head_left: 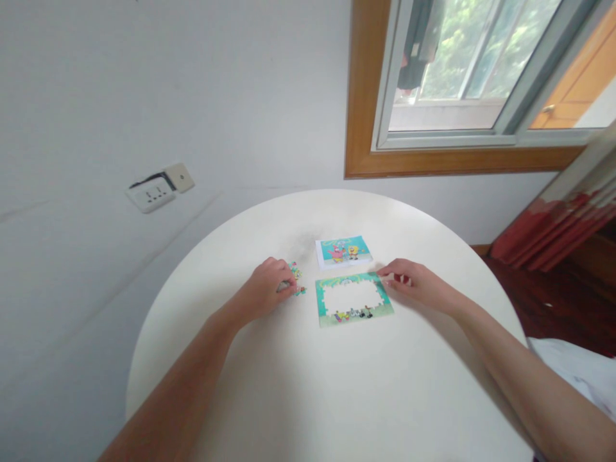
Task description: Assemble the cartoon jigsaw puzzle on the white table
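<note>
1. Pale walls point(240, 96) surround a round white table point(308, 398); a double socket point(151, 194) and a small square plate point(179, 177) sit side by side on the left.
2. Beyond the table, a window point(452, 58) with a wooden surround point(363, 96) shows greenery and hanging clothes point(418, 48) outside.
3. At the far right hangs a red and cream curtain point(543, 231), above a dark reddish floor point(553, 289); white cloth point(572, 366) lies lower down, beside the table.
4. Near the middle of the table, a puzzle board point(380, 312) lies flat, between the two hands. Its green cartoon border runs around a white middle with jagged, notched edges.
5. Just behind the board is a picture card point(344, 250), showing a pink figure and a yellow one on a blue background.
6. Colourful puzzle pieces point(295, 271) lie left of the board, in a small group partly hidden by the left hand point(270, 285).
7. That hand has curled fingers, with thumb and fingertips close together right beside the pieces; I cannot tell whether it grips one.
8. Opposite, the right hand point(409, 281) has loosely bent, parted fingers, their tips at the board's far right corner; whether they pinch it or merely rest there, I cannot tell.
</note>
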The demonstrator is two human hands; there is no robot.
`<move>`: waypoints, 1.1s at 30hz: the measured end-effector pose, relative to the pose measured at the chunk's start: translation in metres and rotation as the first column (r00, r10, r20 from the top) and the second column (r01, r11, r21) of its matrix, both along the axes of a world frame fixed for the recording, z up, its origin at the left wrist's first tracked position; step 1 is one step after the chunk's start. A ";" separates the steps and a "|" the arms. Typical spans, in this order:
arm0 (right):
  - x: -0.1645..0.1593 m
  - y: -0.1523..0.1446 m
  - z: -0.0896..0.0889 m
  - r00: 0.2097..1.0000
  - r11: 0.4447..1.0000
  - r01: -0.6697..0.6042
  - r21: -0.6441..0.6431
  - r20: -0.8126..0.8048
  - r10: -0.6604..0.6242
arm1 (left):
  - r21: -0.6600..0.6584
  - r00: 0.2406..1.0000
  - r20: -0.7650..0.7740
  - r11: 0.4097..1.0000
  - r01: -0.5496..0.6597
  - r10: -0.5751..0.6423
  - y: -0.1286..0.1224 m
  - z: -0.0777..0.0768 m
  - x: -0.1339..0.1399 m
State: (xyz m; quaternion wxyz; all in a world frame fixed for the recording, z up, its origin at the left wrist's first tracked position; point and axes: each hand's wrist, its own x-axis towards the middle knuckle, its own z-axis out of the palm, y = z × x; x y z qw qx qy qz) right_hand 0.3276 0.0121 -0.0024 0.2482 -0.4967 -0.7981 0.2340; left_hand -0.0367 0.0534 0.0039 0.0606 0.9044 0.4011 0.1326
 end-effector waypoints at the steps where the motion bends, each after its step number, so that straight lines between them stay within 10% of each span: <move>1: -0.001 0.000 0.000 1.000 1.000 -0.004 0.001 -0.004 0.004 | -0.008 1.000 0.002 1.000 0.005 -0.005 -0.001 0.002 0.000; 15: -0.080 -0.001 0.020 0.946 0.946 -0.324 0.013 0.031 0.323 | -0.131 0.992 0.089 0.986 0.100 -0.089 -0.013 0.009 0.010; 33: -0.156 0.042 0.009 0.933 0.946 -0.303 0.118 0.241 0.269 | 0.076 0.993 -0.098 0.996 -0.056 0.063 0.003 0.003 -0.012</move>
